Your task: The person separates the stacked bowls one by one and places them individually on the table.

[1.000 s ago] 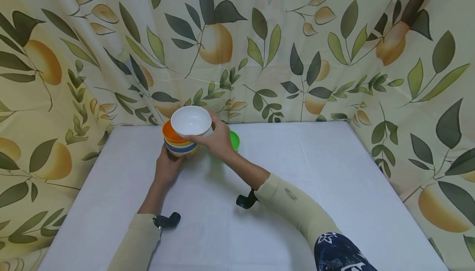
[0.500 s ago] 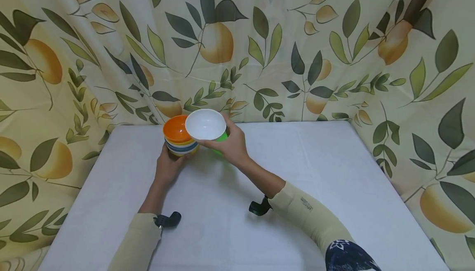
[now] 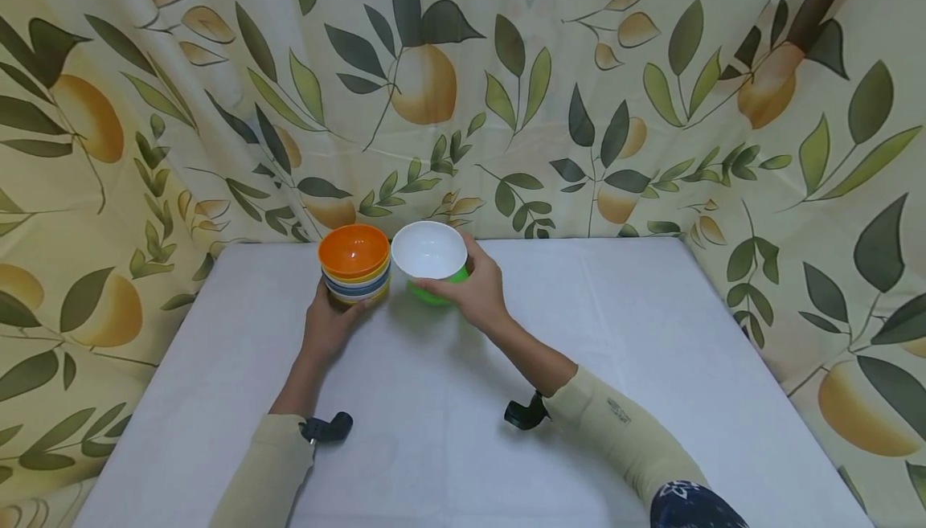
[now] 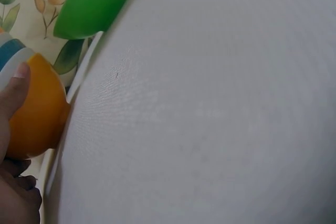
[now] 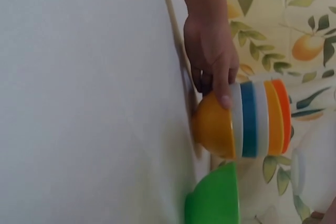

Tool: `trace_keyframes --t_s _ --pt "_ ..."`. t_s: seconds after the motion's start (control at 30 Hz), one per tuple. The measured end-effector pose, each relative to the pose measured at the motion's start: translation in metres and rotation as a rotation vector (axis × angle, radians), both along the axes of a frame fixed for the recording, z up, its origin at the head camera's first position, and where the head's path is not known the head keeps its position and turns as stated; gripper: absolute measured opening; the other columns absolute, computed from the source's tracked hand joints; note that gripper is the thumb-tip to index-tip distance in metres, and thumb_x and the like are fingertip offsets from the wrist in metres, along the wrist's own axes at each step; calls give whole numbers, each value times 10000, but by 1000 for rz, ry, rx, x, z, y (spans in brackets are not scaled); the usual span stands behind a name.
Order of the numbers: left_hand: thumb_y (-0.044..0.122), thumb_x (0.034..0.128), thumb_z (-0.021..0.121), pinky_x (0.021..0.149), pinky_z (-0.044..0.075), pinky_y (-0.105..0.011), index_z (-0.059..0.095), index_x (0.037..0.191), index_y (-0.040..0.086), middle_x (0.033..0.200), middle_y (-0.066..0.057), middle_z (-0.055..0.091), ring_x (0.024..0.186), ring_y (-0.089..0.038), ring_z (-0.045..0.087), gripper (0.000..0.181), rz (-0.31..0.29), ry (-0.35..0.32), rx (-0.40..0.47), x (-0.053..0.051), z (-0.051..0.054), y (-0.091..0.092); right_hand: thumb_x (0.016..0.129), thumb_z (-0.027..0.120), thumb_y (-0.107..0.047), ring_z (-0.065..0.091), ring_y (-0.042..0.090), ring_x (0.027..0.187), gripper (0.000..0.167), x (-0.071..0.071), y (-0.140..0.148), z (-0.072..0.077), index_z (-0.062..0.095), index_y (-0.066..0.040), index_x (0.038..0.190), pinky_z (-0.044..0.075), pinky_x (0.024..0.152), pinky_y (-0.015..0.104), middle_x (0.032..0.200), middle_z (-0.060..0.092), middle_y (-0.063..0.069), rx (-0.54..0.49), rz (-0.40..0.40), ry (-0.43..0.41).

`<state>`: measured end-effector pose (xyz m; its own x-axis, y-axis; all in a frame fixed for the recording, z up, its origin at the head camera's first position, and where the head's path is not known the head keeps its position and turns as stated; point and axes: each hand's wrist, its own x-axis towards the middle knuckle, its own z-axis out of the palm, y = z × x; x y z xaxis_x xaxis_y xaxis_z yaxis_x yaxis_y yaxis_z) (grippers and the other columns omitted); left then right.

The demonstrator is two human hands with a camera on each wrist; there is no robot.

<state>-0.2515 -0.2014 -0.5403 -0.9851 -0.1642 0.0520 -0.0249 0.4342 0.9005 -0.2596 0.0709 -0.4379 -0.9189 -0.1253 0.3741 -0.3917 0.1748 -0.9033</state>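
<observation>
An orange bowl (image 3: 354,250) tops a stack of several nested bowls at the table's back left. My left hand (image 3: 331,325) grips the stack low down, its thumb against the lowest, yellow-orange bowl (image 5: 212,127) in the right wrist view. Just right of the stack, my right hand (image 3: 473,287) holds a white bowl (image 3: 430,249) by its side, thumb in front. Beneath it a green bowl (image 3: 434,298) stands on the table, partly covered in the head view. The right wrist view shows a gap between the white bowl (image 5: 316,169) and the green bowl (image 5: 214,198).
A white cloth covers the table (image 3: 434,448), whose back edge runs close behind the bowls. A curtain (image 3: 506,142) printed with fruit and leaves hangs behind and at both sides. Each wrist carries a small black camera.
My right hand has carried the white bowl rightwards from over the stack to above the green bowl, uncovering the orange bowl. My left hand has stayed on the stack.
</observation>
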Motion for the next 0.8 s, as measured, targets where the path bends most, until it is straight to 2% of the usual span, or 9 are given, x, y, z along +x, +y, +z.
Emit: trace_keyframes --t_s 0.17,0.27,0.47,0.7,0.8 --pt "360 900 862 1277 179 -560 116 1698 149 1676 -134 342 1555 -315 276 1112 3 -3 -1 -1 0 1 742 982 -197 579 226 1293 850 -4 13 -6 569 -74 1475 418 1173 457 1385 648 54 -17 -26 -6" --pt "354 901 862 1276 174 -568 108 1699 154 1681 -132 334 1558 -318 270 1116 8 -10 -7 -1 0 0 750 976 -183 577 212 1305 852 -6 20 -9 556 -65 1481 421 1170 432 1393 636 50 -24 -50 -9" --pt "364 904 857 1276 165 -573 90 1702 158 1699 -127 302 1568 -321 249 1126 18 -28 -10 -1 1 1 745 973 -153 556 255 1349 871 -11 30 -15 536 -17 1487 401 1192 438 1428 609 94 -33 -99 -8" --pt "391 900 855 1277 157 -570 84 1702 153 1699 -124 301 1572 -314 238 1137 19 -38 -19 -1 3 2 735 984 -145 546 263 1363 883 -15 44 -22 540 -24 1489 376 1208 432 1432 608 114 -50 -148 -31" --pt "382 902 855 1276 158 -575 82 1702 150 1697 -129 304 1571 -319 241 1136 18 -38 -17 0 3 1 738 980 -113 534 309 1370 888 -15 49 -25 529 -5 1495 368 1213 456 1444 594 159 -58 -162 -30"
